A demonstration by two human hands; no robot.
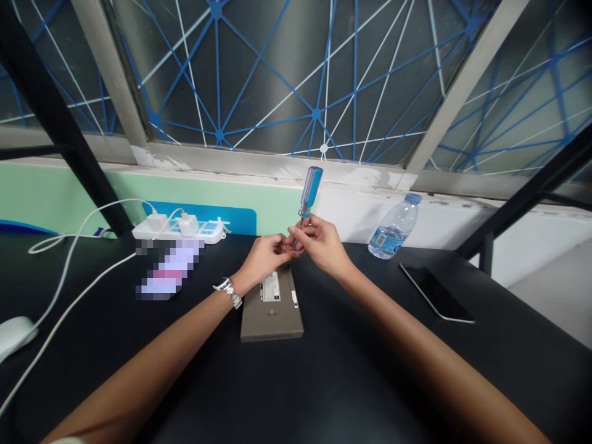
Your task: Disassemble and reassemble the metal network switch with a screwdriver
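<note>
A screwdriver (311, 190) with a clear and blue handle stands nearly upright, its handle leaning slightly right. My right hand (326, 245) pinches it just below the handle, around the metal shaft. Lower down, the fingers of my left hand (267, 259) are closed around the shaft near its tip; a watch is on that wrist. Under both hands lies a flat grey-brown box-shaped device (263, 324), with a white label and a row of small vent holes along its near edge. The screwdriver is over the device's far right part; my fingers partly hide the tip and whatever it touches.
On the right are a water bottle (393, 228) and a dark-screened phone (435, 293). A power strip (210, 231) with plugs stands at the back left, near a blurred-out object (171, 271). White cables (76, 296) cross the black desk (361, 382) beside a white mouse (17, 336).
</note>
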